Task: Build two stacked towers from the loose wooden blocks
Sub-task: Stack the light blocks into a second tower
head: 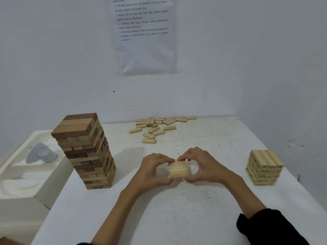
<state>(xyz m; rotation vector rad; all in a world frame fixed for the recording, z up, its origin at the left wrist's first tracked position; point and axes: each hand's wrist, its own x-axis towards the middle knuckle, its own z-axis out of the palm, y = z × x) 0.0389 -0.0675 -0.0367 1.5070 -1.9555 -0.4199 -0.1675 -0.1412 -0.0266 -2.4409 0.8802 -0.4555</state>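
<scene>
Where the table (177, 209) stops at nine o'clock, white tub (21, 174): we log one moulded tub beside the table edge, with a rounded white device (41, 153) lying in it; neither belongs to the build.
tall tower (88, 152): ten o'clock from the hands; upright, many crosswise layers of dark and pale wood, the upper layers a little out of line. We judge it complete.
wall sheet (144, 32): printed paper at twelve o'clock; text too blurred for us to read.
loose blocks (155, 127): scattered heap at twelve o'clock, near the back wall and well apart from the hands. A good number lie unstacked, so we judge much of the stacking is left to do.
left hand (154, 171): grasping; fingers curved over the far edge of the small stack, thumb at its near edge, bare forearm entering from seven o'clock.
small stack (177, 169): centre of the table, between both hands; pale blocks side by side on top, lower layers hidden, count not told. We judge it a new tower's base, being squared up.
right hand (203, 167): mirror grasp on the same stack, fingertips almost meeting the other hand's at the far edge; forearm from five o'clock, black sleeve (270, 228) at the elbow end.
short tower (263, 167): three o'clock, pale blocks, several neat layers, near the right table edge, untouched.
</scene>
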